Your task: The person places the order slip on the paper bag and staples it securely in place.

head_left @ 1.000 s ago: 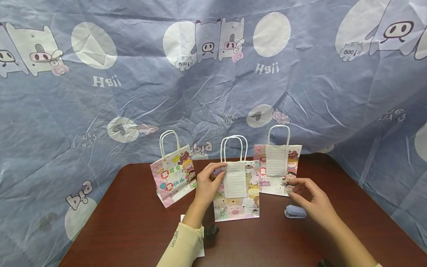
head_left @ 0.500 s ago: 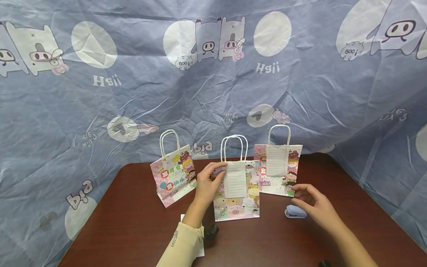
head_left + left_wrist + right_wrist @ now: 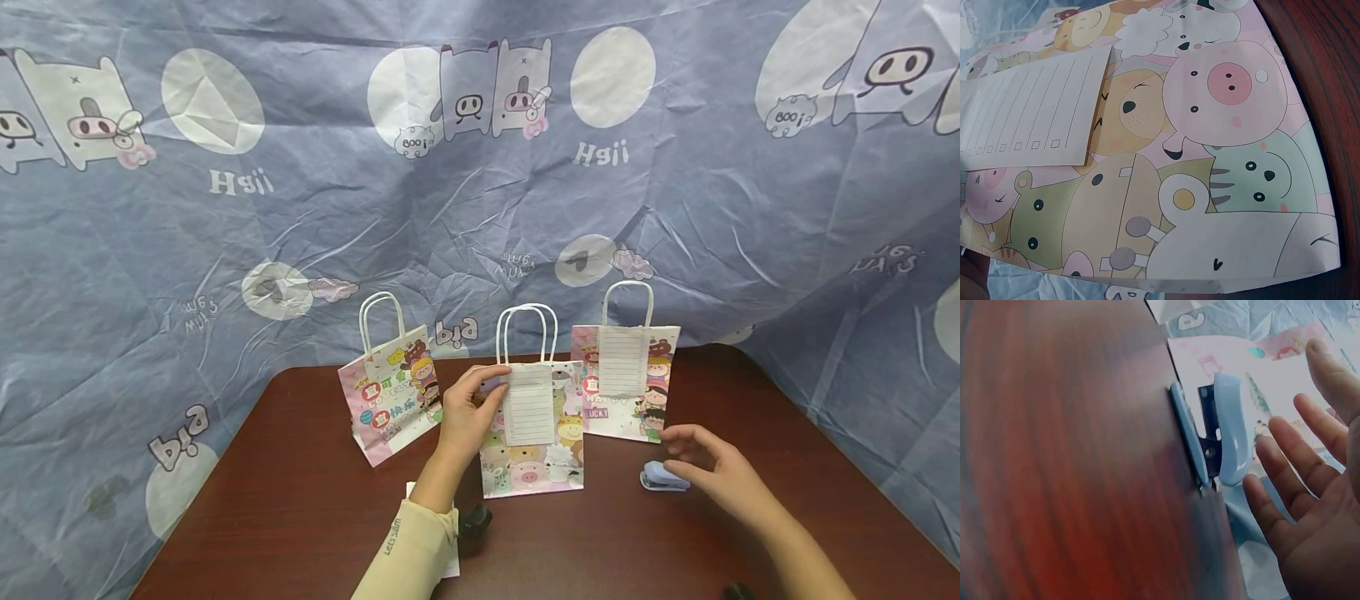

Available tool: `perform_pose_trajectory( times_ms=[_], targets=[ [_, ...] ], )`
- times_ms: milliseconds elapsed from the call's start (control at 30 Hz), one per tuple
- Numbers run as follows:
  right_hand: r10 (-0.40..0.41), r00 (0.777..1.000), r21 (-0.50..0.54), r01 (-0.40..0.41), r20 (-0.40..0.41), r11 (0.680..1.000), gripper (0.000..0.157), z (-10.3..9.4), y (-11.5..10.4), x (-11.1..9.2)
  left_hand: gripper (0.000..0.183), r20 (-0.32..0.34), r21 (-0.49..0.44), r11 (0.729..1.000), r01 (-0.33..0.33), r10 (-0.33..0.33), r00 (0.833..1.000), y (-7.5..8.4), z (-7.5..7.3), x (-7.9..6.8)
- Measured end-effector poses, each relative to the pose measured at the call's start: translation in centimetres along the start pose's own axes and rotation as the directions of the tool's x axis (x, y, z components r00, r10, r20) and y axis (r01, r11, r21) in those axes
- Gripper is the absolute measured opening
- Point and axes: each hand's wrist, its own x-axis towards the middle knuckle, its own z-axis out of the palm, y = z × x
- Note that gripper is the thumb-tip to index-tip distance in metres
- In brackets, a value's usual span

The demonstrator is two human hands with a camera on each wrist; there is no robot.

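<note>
Card point(image 3: 528, 406) against bag point(image 3: 531, 472): pinching both at the top with the left hand point(image 3: 463, 412), at the card's eleven o'clock corner. Hovering just beside the stapler point(image 3: 663, 477), at the bag's four o'clock, with the right hand point(image 3: 714, 471), fingers spread and gripping nothing; cannot tell about contact. For doing this well, probably holding the pinch light enough not to crease, firm enough not to let the card slip; setting its top edge square with the bag's; closing round the stapler from three o'clock without brushing the far bag point(image 3: 617, 421) at the stapler's eleven o'clock.
</note>
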Motion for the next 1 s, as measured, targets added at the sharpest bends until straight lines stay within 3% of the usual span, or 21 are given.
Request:
perform_pose_trajectory(
  times_ms=[267, 400, 633, 1000],
  targets=[
    [0.079, 0.99, 0.035, -0.083, 0.114, 0.996, 0.036, -0.1, 1.1, -0.4, 0.023, -0.011, 0.007, 0.999, 0.043, -0.042, 0.999, 0.3, 0.1, -0.1],
    [0.086, 0.988, 0.032, -0.09, 0.125, 0.995, 0.038, 0.0, 1.7, -0.5, 0.023, -0.01, 0.019, 0.999, 0.049, -0.049, 0.999, 0.8, 0.1, 0.0],
    [0.08, 0.981, 0.038, -0.088, 0.175, 0.995, 0.042, 0.0, 2.1, -0.7, 0.022, 0.002, 0.005, 1.0, 0.022, -0.022, 1.0, 3.0, -0.3, 0.3],
    [0.107, 0.978, -0.035, -0.102, 0.18, 0.994, 0.045, 0.0, 2.3, -0.8, 0.023, -0.003, 0.017, 0.999, 0.035, -0.035, 0.999, 3.1, -0.2, 0.2]
  ],
)
